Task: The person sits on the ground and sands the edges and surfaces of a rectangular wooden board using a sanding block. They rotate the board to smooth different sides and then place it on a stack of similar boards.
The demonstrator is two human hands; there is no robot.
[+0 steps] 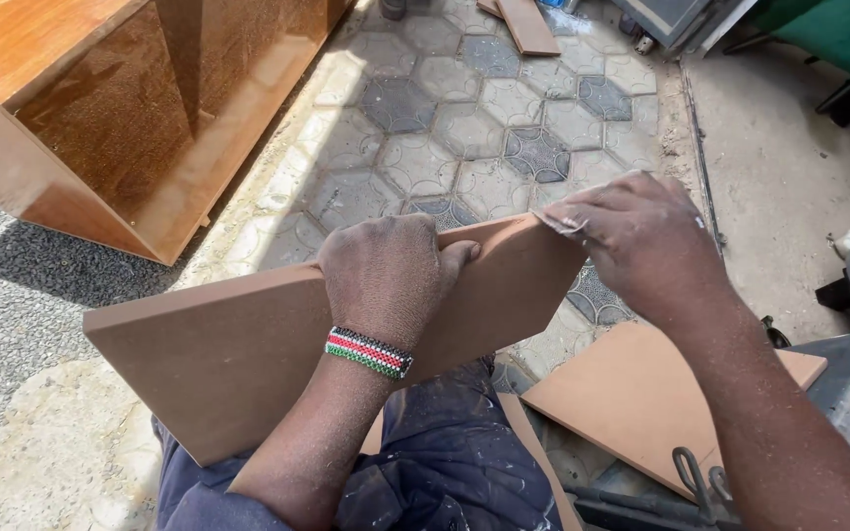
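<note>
Brown board: a flat fibreboard panel point(238, 354) stands tilted on edge across the person's lap, its top edge rising from lower left to upper right.
Left hand: the left hand point(386, 280) is closed over the panel's top edge near its middle, fingers curled down the far face and thumb lying along the rim; a beaded band point(368, 352) in red, white, black and green circles the wrist.
Right hand: the right hand point(637, 241) sits at the panel's upper right corner, fingers pressed together and pinching a small pale scrap, seemingly sandpaper point(565, 224), against the edge.
Lap: dusty dark blue trousers point(445, 472) show directly under the panel.
Second board: another brown panel point(632, 393) lies flat below the right forearm, well apart from the held one.
Metal tool: dark handles point(696, 477) rest on that flat panel's near edge; the kind cannot be told.
Cabinet: a glossy reddish-brown wooden cabinet point(140, 108) stands far beyond the left hand, open side up; nothing shows inside it.
Ground: grey hexagonal paving point(464, 118) lies beyond both hands, with a loose plank point(526, 25) at its far end.
Green container: part of one point(848, 34) shows far beyond the right hand, contents hidden.
</note>
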